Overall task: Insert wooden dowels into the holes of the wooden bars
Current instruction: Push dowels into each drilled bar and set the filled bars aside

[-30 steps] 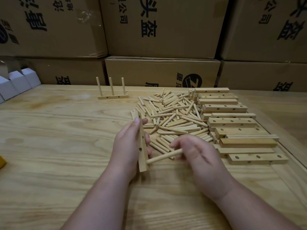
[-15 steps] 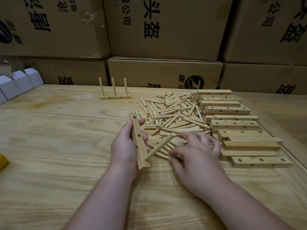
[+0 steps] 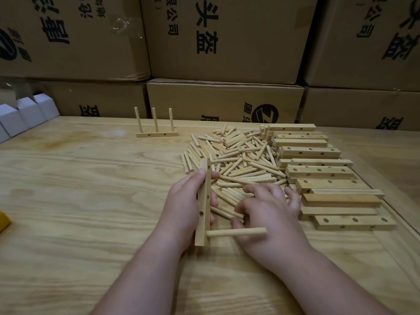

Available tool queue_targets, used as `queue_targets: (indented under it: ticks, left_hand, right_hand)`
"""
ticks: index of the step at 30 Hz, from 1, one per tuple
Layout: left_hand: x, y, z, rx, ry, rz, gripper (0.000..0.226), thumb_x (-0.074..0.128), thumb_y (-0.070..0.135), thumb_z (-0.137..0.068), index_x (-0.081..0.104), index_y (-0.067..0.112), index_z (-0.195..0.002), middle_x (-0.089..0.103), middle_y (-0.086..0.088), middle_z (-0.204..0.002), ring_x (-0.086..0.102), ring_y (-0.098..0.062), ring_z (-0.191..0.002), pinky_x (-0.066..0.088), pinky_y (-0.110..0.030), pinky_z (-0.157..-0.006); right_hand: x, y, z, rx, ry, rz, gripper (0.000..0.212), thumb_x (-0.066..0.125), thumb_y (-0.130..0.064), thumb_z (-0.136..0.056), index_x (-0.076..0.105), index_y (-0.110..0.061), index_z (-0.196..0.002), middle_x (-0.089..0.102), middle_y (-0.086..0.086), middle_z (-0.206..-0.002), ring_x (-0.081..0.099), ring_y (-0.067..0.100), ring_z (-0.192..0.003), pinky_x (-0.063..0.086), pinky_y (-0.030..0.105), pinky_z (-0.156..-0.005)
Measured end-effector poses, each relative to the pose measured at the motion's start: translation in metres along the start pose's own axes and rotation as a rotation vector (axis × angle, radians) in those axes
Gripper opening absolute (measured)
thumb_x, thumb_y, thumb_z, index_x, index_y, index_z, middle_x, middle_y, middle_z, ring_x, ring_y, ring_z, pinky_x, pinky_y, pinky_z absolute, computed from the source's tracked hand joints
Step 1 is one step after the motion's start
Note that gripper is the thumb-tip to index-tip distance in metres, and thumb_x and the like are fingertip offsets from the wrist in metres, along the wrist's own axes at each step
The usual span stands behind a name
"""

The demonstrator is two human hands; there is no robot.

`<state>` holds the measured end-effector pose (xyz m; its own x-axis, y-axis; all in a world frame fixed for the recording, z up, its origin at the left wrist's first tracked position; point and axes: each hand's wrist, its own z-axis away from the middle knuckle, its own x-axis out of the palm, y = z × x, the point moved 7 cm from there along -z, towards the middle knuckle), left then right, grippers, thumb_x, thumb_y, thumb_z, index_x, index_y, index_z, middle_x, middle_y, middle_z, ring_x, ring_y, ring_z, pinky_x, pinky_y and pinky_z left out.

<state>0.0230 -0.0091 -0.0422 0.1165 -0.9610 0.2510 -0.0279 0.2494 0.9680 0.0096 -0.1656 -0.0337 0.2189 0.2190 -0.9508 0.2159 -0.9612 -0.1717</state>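
Along the far edge, from ten to two o'clock, stacked brown cardboard boxes (image 3: 222, 39) printed with black characters wall off the pale, grained wooden tabletop (image 3: 79, 183). Toward three o'clock lies a rough stack of light wooden bars with drilled holes (image 3: 322, 171), and just beside it, near the centre, spreads a loose heap of short round wooden dowels (image 3: 238, 160). At nine o'clock sit small white folded cartons (image 3: 22, 117); a yellow object (image 3: 4, 221) pokes in from the left edge below them, too cropped to identify. At eleven o'clock a finished wooden bar with three upright dowels (image 3: 156, 130) stands apart from the heap. Near six o'clock the left hand (image 3: 186, 205) grips a light wooden bar (image 3: 204, 201) held on end, fingers and thumb wrapped round its middle, two empty holes showing. One wooden dowel (image 3: 236, 232) sticks out sideways from the bar's lowest hole, crossing above the right hand (image 3: 270, 214). That hand reaches into the heap's near edge, fingers loosely curled over the dowels; whether they pinch one I cannot tell.
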Motion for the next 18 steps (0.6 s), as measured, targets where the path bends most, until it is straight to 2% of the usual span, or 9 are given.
queue_targets:
  ticks: [4, 8, 10, 12, 15, 18]
  left_hand:
    - [0.003, 0.001, 0.001, 0.008, -0.024, -0.033, 0.035, 0.045, 0.034, -0.106, 0.074, 0.013, -0.103, 0.058, -0.008, -0.059, 0.049, -0.017, -0.040, 0.042, -0.023, -0.038]
    - [0.003, 0.001, 0.002, 0.015, -0.041, -0.054, 0.034, 0.047, 0.034, -0.105, 0.074, 0.015, -0.104, 0.059, -0.008, -0.059, 0.050, -0.018, -0.040, 0.043, -0.024, -0.038]
    - [0.003, 0.001, 0.002, 0.010, -0.038, -0.058, 0.028, 0.048, 0.034, -0.105, 0.072, 0.021, -0.111, 0.060, -0.008, -0.059, 0.051, -0.017, -0.040, 0.043, -0.024, -0.038]
    - [0.003, 0.001, 0.001, -0.002, -0.033, -0.045, 0.021, 0.051, 0.033, -0.104, 0.066, 0.036, -0.118, 0.062, -0.010, -0.060, 0.054, -0.015, -0.042, 0.045, -0.025, -0.038]
    - [0.003, 0.002, 0.001, 0.010, -0.056, -0.063, 0.029, 0.051, 0.031, -0.104, 0.066, 0.047, -0.122, 0.062, -0.012, -0.062, 0.056, -0.015, -0.045, 0.047, -0.027, -0.040]
    - [0.002, 0.001, 0.001, 0.006, -0.048, -0.079, 0.030, 0.052, 0.032, -0.103, 0.065, 0.047, -0.126, 0.063, -0.012, -0.063, 0.056, -0.014, -0.045, 0.048, -0.027, -0.041]
  right_hand:
    - [-0.003, 0.005, 0.001, 0.024, 0.089, -0.071, 0.015, 0.054, -0.049, -0.083, 0.063, -0.039, -0.089, 0.052, -0.021, -0.121, 0.034, 0.010, -0.125, 0.009, 0.043, -0.109]
    - [-0.019, 0.013, 0.003, 0.092, 0.291, -0.214, 0.005, 0.065, -0.040, -0.088, 0.068, -0.036, -0.090, 0.060, -0.021, -0.104, 0.046, 0.011, -0.111, 0.014, 0.031, -0.089]
    - [-0.024, 0.018, 0.004, 0.115, 0.379, -0.301, 0.006, 0.066, -0.035, -0.091, 0.071, -0.033, -0.093, 0.064, -0.019, -0.099, 0.052, 0.013, -0.105, 0.013, 0.029, -0.084]
    - [-0.028, 0.022, 0.006, 0.117, 0.442, -0.379, 0.008, 0.065, -0.032, -0.093, 0.072, -0.031, -0.097, 0.061, -0.022, -0.093, 0.054, 0.011, -0.101, 0.014, 0.027, -0.084]
    - [-0.031, 0.025, 0.008, 0.113, 0.467, -0.496, 0.013, 0.061, -0.032, -0.095, 0.072, -0.033, -0.102, 0.060, -0.025, -0.090, 0.054, 0.005, -0.098, 0.021, 0.032, -0.092]
    - [-0.034, 0.026, 0.010, 0.089, 0.471, -0.613, 0.015, 0.064, -0.023, -0.096, 0.071, -0.035, -0.103, 0.063, -0.027, -0.088, 0.057, 0.006, -0.097, 0.035, 0.048, -0.103]
